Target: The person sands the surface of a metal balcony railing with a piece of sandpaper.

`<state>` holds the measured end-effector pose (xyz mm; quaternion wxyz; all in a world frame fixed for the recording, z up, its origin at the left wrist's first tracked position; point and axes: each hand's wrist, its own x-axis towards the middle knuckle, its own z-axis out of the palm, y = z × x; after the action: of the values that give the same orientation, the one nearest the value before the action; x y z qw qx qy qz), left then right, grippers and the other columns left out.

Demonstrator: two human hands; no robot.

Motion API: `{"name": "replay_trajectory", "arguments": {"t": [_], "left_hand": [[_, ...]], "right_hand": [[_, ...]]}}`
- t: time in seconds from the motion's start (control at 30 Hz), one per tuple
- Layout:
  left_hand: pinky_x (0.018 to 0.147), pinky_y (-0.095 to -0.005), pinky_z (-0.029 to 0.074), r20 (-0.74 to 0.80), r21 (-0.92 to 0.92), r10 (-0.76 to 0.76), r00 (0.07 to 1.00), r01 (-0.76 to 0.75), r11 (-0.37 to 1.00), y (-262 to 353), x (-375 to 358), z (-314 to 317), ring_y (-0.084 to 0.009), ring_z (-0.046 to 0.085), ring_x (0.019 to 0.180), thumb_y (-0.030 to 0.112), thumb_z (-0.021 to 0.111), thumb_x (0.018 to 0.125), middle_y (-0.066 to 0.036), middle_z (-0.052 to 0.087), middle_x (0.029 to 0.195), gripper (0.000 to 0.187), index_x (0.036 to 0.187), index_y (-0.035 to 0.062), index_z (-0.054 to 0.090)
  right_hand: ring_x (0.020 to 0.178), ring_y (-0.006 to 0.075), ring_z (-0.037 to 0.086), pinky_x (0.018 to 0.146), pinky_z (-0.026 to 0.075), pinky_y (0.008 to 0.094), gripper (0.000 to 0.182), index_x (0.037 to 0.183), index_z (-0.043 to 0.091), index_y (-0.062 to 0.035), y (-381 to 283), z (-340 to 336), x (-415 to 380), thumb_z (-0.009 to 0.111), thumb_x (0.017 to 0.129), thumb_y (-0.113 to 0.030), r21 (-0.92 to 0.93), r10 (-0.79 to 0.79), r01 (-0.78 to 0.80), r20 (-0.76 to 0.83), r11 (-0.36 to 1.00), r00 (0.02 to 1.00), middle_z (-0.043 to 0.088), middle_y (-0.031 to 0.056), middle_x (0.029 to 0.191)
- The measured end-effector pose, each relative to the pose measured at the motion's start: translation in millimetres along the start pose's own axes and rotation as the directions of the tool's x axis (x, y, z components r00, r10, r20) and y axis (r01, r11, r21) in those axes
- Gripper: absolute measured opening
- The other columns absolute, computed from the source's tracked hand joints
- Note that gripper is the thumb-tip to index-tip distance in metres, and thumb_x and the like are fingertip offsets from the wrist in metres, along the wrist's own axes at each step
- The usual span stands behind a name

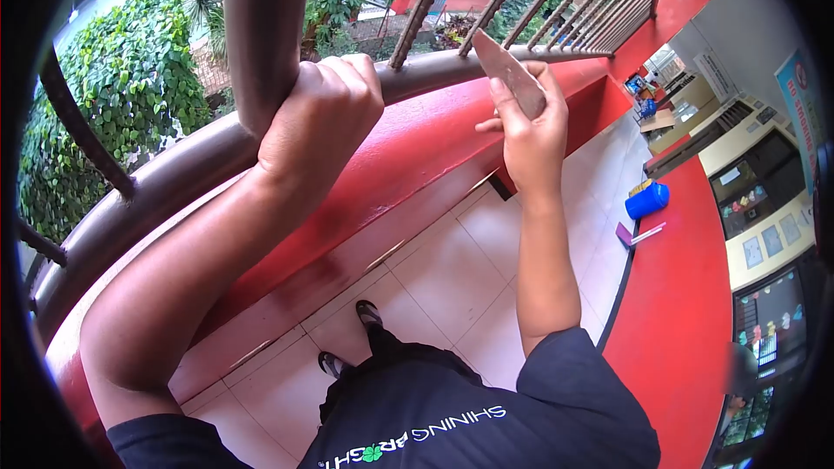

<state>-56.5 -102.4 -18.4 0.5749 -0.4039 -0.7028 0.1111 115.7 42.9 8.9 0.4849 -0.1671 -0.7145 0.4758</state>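
My left hand (pixel 326 117) is wrapped round the brown metal rail (pixel 195 159), just beside a thick upright post (pixel 263 26). To its right, my right hand (pixel 532 135) is raised near the railing and pinches a flat, pointed brownish piece (pixel 512 76) between thumb and fingers. The piece's tip points up and left, in front of the thin twisted bars (pixel 502 2). What the piece is made of cannot be told.
Below the rail runs a red ledge (pixel 382 178), with a tiled floor (pixel 434 269) under it. Leafy bushes (pixel 113 78) grow beyond the railing. At the right are a red wall (pixel 669 295), a blue container (pixel 647 201) and windows. A person's blurred head (pixel 741 371) shows at the right edge.
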Motion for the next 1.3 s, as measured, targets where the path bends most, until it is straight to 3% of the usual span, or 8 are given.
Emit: {"name": "replay_trajectory", "arguments": {"t": [0.07, 0.17, 0.33, 0.47, 0.53, 0.8, 0.97, 1.3], "left_hand": [[0.060, -0.0273, 0.045, -0.007, 0.008, 0.010, 1.000, -0.010, 1.000, 0, 0, 0, -0.0107, 0.063, 0.061, 0.015, 0.062, 0.093, 0.003, 0.057, 0.066, 0.015, 0.080, 0.0156, 0.055], [0.060, -0.0274, 0.044, -0.011, 0.006, 0.009, 1.000, -0.009, 1.000, -1, 0, -1, -0.0105, 0.061, 0.061, 0.014, 0.062, 0.093, 0.003, 0.055, 0.066, 0.015, 0.080, 0.0153, 0.055], [0.060, -0.0271, 0.044, -0.001, 0.002, 0.001, 1.000, -0.001, 1.000, -2, 1, 0, -0.0104, 0.062, 0.062, 0.015, 0.062, 0.093, 0.003, 0.055, 0.066, 0.015, 0.080, 0.0152, 0.055], [0.060, -0.0266, 0.044, 0.005, 0.004, 0.009, 1.000, -0.009, 1.000, 1, -1, -3, -0.0104, 0.061, 0.062, 0.015, 0.062, 0.093, 0.003, 0.055, 0.066, 0.015, 0.081, 0.0149, 0.055], [0.060, -0.0264, 0.044, 0.013, 0.014, -0.006, 1.000, 0.005, 1.000, -1, 1, -1, -0.0102, 0.061, 0.061, 0.015, 0.062, 0.093, 0.004, 0.055, 0.066, 0.014, 0.081, 0.0148, 0.055], [0.060, -0.0260, 0.042, 0.005, 0.035, 0.008, 1.000, -0.009, 0.999, -2, 1, -1, -0.0091, 0.059, 0.061, 0.015, 0.064, 0.091, 0.004, 0.054, 0.066, 0.012, 0.082, 0.0140, 0.055], [0.059, -0.0258, 0.042, 0.007, 0.014, 0.004, 1.000, -0.004, 1.000, 0, 0, -2, -0.0095, 0.059, 0.060, 0.014, 0.063, 0.091, 0.004, 0.054, 0.065, 0.014, 0.080, 0.0147, 0.054], [0.059, -0.0258, 0.043, -0.030, 0.018, 0.003, 1.000, -0.003, 1.000, -1, 1, 0, -0.0096, 0.059, 0.059, 0.014, 0.063, 0.091, 0.004, 0.054, 0.064, 0.015, 0.079, 0.0154, 0.055]], "right_hand": [[0.087, 0.0222, 0.075, 0.068, 0.066, 0.0333, 0.024, 0.123, 0.069, -0.0012, 1, 7, 13, 0.067, 0.099, -0.004, -0.223, -0.117, 0.117, 0.016, 0.968, 0.993, 0.076, 0.0123, 0.103], [0.129, 0.0411, 0.061, 0.111, 0.051, 0.0447, 0.041, 0.137, 0.066, -0.0041, 14, 13, 30, 0.058, 0.097, 0.001, -0.497, -0.261, 0.488, 0.459, 0.717, 0.850, 0.064, 0.0259, 0.137], [0.127, 0.0428, 0.062, 0.106, 0.053, 0.0470, 0.038, 0.137, 0.066, -0.0062, 2, 29, 17, 0.053, 0.101, -0.004, -0.533, -0.294, 0.544, 0.484, 0.647, 0.824, 0.066, 0.0249, 0.134], [0.118, 0.0428, 0.066, 0.098, 0.057, 0.0506, 0.038, 0.137, 0.067, -0.0087, 5, 25, 26, 0.052, 0.102, -0.005, -0.684, -0.020, 0.276, 0.357, 0.675, 0.934, 0.067, 0.0238, 0.131], [0.115, 0.0408, 0.068, 0.094, 0.058, 0.0510, 0.037, 0.133, 0.069, -0.0114, 7, 42, 3, 0.050, 0.102, -0.005, -0.542, -0.260, 0.463, 0.410, 0.701, 0.874, 0.069, 0.0212, 0.130], [0.118, 0.0390, 0.067, 0.097, 0.058, 0.0494, 0.052, 0.139, 0.067, -0.0140, -8, 48, -23, 0.056, 0.092, 0.005, -0.742, -0.220, 0.426, 0.366, 0.518, 0.904, 0.067, 0.0122, 0.139], [0.118, 0.0407, 0.068, 0.099, 0.056, 0.0453, 0.037, 0.132, 0.069, -0.0016, -6, 36, 23, 0.054, 0.098, 0.001, -0.533, -0.135, 0.396, 0.463, 0.748, 0.876, 0.069, 0.0221, 0.129], [0.122, 0.0389, 0.066, 0.102, 0.054, 0.0462, 0.040, 0.134, 0.070, -0.0067, -21, 28, 4, 0.050, 0.099, -0.003, -0.623, -0.064, 0.368, 0.453, 0.691, 0.889, 0.068, 0.0201, 0.133]]}}
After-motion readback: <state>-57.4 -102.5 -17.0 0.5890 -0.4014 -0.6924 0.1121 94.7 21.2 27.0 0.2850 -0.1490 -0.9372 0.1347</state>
